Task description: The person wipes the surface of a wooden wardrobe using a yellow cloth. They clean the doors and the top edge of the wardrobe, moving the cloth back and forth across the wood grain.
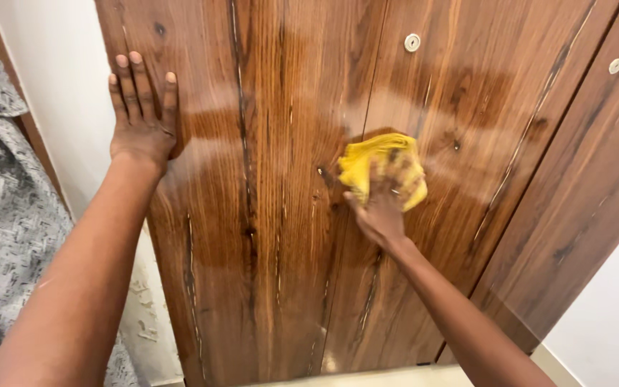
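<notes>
A glossy brown wooden wardrobe (274, 215) with dark grain fills the view. My left hand (141, 115) lies flat on its left door near the edge, fingers straight and pointing up, holding nothing. My right hand (380, 208) presses a crumpled yellow cloth (381, 165) against the middle of the wardrobe, beside the seam between two doors. The cloth covers most of my fingers. Paler, smeared bands run across the wood around the cloth.
Two small round white lock fittings (412, 42) sit high on the doors, the other (615, 66) at far right. A white wall (59, 93) and a grey patterned curtain (1, 215) stand at left. Pale floor (395, 376) shows below.
</notes>
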